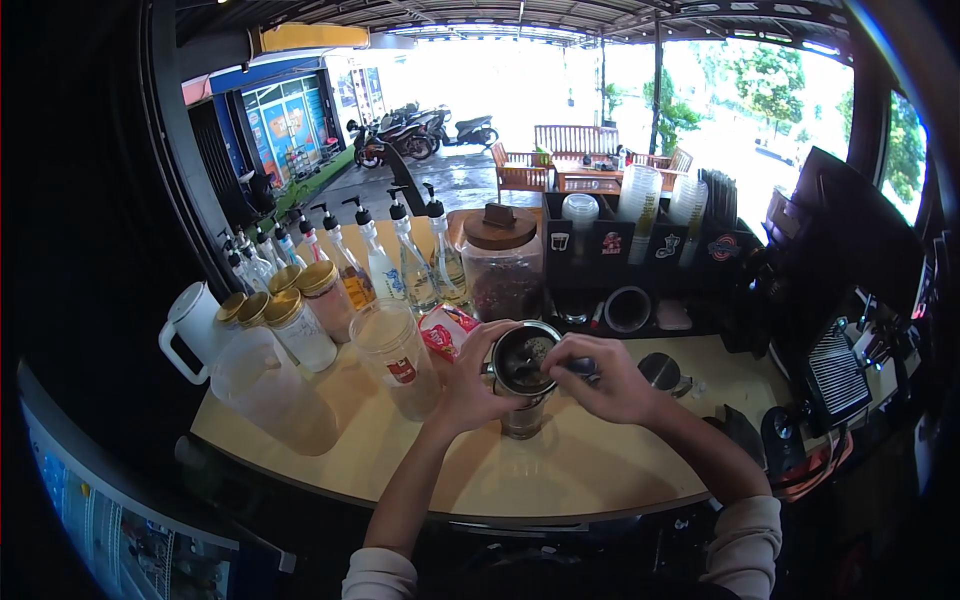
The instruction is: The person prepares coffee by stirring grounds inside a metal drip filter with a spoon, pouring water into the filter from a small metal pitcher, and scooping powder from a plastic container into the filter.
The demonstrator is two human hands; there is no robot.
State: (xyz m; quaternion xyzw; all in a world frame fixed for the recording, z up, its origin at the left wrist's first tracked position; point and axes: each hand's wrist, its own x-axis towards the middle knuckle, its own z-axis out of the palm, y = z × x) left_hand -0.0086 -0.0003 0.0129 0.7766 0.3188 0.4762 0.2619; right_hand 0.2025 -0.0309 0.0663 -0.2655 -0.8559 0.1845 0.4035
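Note:
My left hand [470, 378] is wrapped round the side of a steel-rimmed cup [497, 341] near the middle of the counter. Dark liquid with pale froth shows inside the cup. Directly beneath it stands a clear glass [522, 420], partly covered by the cup and my fingers. With closed fingers at the cup's right rim, my right hand [612, 380] grips a spoon [588, 369], most of which is hidden. Just behind my left hand lies a red and white packet [445, 328]. A clear plastic pitcher with a red label [402, 371] stands to its left.
Gold-lidded jars [299, 325], a white jug [190, 325] and several pump bottles [412, 255] line the left side. A wooden-lidded jar [500, 270] and a black cup organizer [640, 245] stand behind. An espresso machine [835, 350] is right. A round dark item [658, 371] lies near my right hand.

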